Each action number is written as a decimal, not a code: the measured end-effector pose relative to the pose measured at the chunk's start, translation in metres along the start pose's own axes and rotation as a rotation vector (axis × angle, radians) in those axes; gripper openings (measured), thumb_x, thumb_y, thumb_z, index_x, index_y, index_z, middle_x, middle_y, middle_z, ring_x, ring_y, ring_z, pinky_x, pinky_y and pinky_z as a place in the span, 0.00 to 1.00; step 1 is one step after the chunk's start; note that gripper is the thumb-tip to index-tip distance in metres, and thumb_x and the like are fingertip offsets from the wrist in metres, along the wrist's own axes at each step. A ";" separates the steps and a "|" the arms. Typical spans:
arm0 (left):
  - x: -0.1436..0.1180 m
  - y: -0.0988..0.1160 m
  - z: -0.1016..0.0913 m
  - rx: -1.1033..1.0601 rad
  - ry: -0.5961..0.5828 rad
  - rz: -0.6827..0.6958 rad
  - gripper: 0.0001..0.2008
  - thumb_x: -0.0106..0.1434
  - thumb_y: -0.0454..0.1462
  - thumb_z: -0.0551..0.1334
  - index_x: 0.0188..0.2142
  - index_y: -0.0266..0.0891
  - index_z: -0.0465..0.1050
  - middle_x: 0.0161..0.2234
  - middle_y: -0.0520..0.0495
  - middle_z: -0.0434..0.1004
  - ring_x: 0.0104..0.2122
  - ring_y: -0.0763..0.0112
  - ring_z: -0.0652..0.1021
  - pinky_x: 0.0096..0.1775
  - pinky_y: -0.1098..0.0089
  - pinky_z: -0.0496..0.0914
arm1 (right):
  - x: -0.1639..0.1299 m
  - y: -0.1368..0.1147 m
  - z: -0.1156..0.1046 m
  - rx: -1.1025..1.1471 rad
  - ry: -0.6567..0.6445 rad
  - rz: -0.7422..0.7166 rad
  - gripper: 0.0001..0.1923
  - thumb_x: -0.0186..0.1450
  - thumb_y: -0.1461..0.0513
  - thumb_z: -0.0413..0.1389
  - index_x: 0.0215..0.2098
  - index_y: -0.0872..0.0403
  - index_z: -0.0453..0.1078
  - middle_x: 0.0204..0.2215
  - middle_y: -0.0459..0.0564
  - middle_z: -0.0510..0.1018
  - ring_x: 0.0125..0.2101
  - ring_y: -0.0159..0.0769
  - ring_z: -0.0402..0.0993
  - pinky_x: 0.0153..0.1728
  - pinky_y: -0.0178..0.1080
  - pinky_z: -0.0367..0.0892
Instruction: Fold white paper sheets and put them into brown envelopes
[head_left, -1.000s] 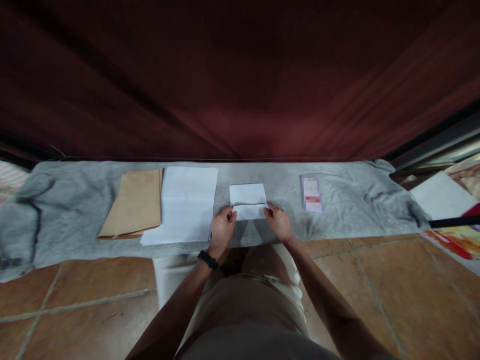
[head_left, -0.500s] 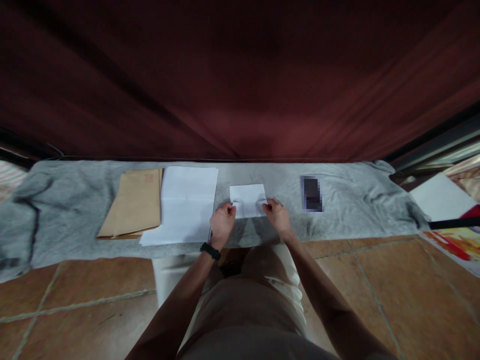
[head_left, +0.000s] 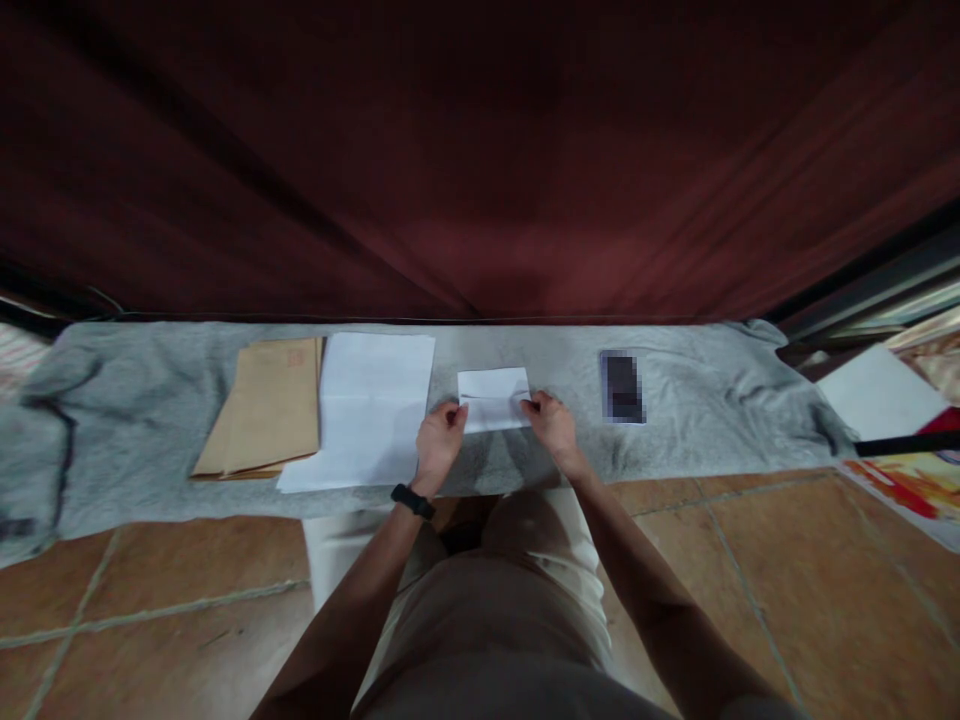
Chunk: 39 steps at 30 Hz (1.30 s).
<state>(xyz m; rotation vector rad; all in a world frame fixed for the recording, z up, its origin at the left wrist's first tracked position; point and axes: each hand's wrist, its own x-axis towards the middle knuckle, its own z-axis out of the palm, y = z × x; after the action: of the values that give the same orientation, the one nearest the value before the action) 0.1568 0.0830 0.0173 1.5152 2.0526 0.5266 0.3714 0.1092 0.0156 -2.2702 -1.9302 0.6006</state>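
Observation:
A folded sheet of white paper lies in front of me on the grey cloth, with a crease running across its middle. My left hand pinches its left edge between thumb and fingers; a dark band circles that wrist. On the opposite edge, my right hand has the paper in a similar pinch. Left of my left hand, larger white sheets lie flat, partly next to brown envelopes with a small reddish mark near the top.
A phone-like dark object, pixelated, rests to the right on the grey cloth. A dark red curtain hangs behind the narrow surface. At the far right are a white sheet and a colourful printed sheet.
The near part of the paper has been folded slightly further up, and its crease looks flatter. Both hands keep their pinch at the sides, having shifted a little away from me.

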 end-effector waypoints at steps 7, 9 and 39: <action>0.004 -0.008 -0.001 -0.062 -0.043 -0.005 0.10 0.68 0.41 0.60 0.39 0.42 0.80 0.35 0.49 0.84 0.35 0.67 0.81 0.36 0.71 0.69 | 0.001 -0.001 0.000 0.007 0.021 0.005 0.17 0.73 0.50 0.51 0.47 0.48 0.78 0.41 0.52 0.84 0.43 0.41 0.81 0.42 0.36 0.70; 0.006 -0.008 -0.001 -0.043 -0.044 -0.025 0.10 0.68 0.42 0.60 0.38 0.43 0.80 0.34 0.48 0.84 0.34 0.66 0.81 0.35 0.71 0.69 | 0.002 -0.002 -0.001 0.002 0.013 0.007 0.17 0.74 0.50 0.51 0.47 0.48 0.77 0.41 0.52 0.84 0.43 0.41 0.81 0.42 0.36 0.70; 0.035 0.026 0.000 0.338 0.024 -0.071 0.17 0.74 0.44 0.50 0.48 0.44 0.76 0.41 0.41 0.84 0.42 0.59 0.82 0.40 0.66 0.70 | 0.030 -0.024 0.004 -0.194 0.170 -0.007 0.21 0.76 0.51 0.47 0.51 0.56 0.74 0.37 0.60 0.84 0.39 0.44 0.83 0.39 0.38 0.70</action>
<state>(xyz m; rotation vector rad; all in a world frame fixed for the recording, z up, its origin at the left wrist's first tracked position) 0.1683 0.1242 0.0268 1.6189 2.2914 0.1751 0.3516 0.1420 0.0130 -2.3360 -1.9890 0.2181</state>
